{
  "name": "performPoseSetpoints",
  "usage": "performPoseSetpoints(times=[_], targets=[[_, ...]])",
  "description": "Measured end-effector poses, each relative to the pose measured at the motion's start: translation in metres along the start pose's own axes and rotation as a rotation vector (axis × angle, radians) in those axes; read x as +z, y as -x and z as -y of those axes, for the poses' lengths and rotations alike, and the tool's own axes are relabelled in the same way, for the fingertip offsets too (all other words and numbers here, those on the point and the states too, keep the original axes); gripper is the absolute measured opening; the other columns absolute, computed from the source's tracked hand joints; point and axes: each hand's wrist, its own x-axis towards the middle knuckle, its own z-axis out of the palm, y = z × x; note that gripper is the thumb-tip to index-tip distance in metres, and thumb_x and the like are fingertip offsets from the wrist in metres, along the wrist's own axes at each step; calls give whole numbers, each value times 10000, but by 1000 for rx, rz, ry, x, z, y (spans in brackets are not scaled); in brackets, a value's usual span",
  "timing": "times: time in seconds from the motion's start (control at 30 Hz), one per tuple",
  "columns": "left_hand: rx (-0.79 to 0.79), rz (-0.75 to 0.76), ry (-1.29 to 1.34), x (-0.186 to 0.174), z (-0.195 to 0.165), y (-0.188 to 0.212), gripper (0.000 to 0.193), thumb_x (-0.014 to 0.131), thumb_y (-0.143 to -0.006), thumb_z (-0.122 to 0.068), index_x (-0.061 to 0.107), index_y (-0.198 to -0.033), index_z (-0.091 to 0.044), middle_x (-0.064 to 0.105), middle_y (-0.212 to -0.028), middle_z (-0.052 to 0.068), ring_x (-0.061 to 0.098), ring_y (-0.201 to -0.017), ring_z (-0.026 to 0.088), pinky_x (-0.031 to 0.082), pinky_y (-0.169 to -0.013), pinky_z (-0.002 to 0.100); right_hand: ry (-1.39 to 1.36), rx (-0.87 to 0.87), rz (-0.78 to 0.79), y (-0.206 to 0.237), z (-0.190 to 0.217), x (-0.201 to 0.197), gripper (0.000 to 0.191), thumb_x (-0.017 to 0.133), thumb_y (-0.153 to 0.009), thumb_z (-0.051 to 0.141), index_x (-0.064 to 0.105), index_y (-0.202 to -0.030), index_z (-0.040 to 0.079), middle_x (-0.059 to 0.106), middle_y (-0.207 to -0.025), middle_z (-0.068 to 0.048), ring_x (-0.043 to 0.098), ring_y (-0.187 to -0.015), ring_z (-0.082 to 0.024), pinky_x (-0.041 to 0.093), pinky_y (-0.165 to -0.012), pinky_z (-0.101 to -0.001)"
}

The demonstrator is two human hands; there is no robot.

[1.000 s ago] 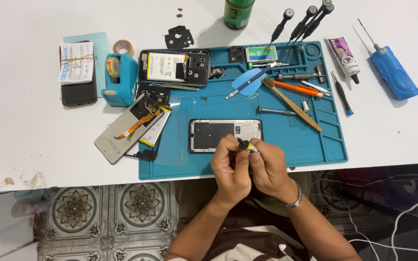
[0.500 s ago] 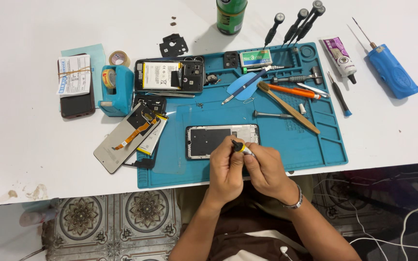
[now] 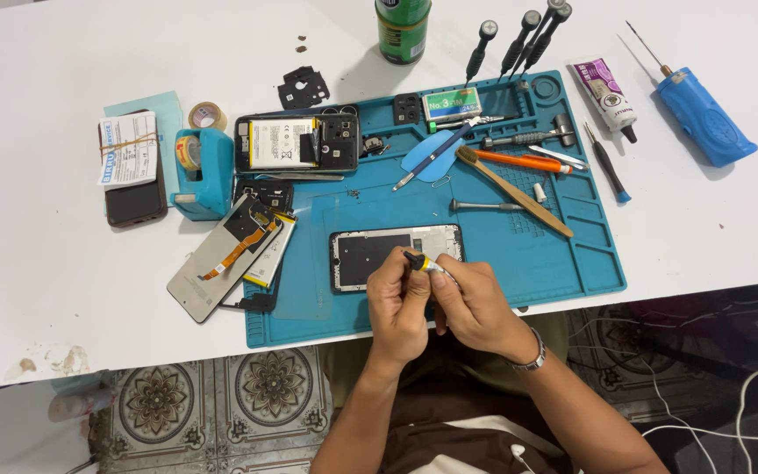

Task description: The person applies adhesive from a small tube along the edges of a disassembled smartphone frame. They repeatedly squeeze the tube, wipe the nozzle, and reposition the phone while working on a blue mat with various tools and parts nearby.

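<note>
At the lower centre, left hand point(image 3: 396, 303) and right hand point(image 3: 475, 303) both pinch a small black-capped tube point(image 3: 420, 262); the dark rectangular phone frame point(image 3: 394, 255) lies bare, the opened black phone point(image 3: 296, 142) unassembled.

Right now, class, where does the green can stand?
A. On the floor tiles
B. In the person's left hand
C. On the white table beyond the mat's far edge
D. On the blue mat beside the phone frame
C: the green can stands on the white table, past the far edge of the blue mat.
</note>
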Motion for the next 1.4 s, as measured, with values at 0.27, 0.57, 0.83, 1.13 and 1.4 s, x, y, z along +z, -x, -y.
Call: performPoseSetpoints(times=[0.27, 0.57, 0.83, 1.13, 1.4], targets=[[154, -57, -242, 8, 5, -2, 293, 533, -1104, -222, 545, -887, -26, 527, -702, 1, 485, -548, 59, 376, -484, 232, -10, -45, -3, -4, 2, -5, 311, 475, -1078, 120, 543, -803, -8, 614, -586, -47, 657, -460, -124, 496, -415, -237], [184, -58, -359, 13, 3, -5, 293, 533, -1098, -208, 529, -882, -10, 526, -719, 29, 464, -626, 113, 370, -569, 276, 188, -68, -121, 3, -4, -4, 273, 515, -1074, 117, 533, -834, -12, 488, -565, -74, 464, -461, -135, 360, -471, -289], [294, -185, -519, 28, -20, 9, 217, 627, -1070, -175, 591, -960, 8, 550, -873, 46, 524, -715, 103, 436, -604, 264, -32, 54, -146, 16, 20, -4, 221, 500, -1074, 143, 618, -965, -8, 567, -602, -23, 499, -513, -113, 412, -488, -266], [73, -161, -238, 8, -14, 0, 242, 637, -1065, -198, 640, -1007, 37, 564, -878, 7, 522, -724, 51, 434, -611, 207, 102, 68, -47, -1, 24, -13, 144, 558, -1018, 87, 654, -1056, -13, 721, -728, -48, 713, -619, -105, 569, -567, -247], [131, -176, -311, 6, -4, -3, 229, 707, -1036, -171, 640, -981, 41, 592, -889, 27, 565, -748, 56, 467, -645, 209, 112, 136, -152, -2, 11, -8, 141, 556, -1029, 55, 671, -977, -8, 678, -634, -41, 679, -572, -102, 523, -538, -247]])
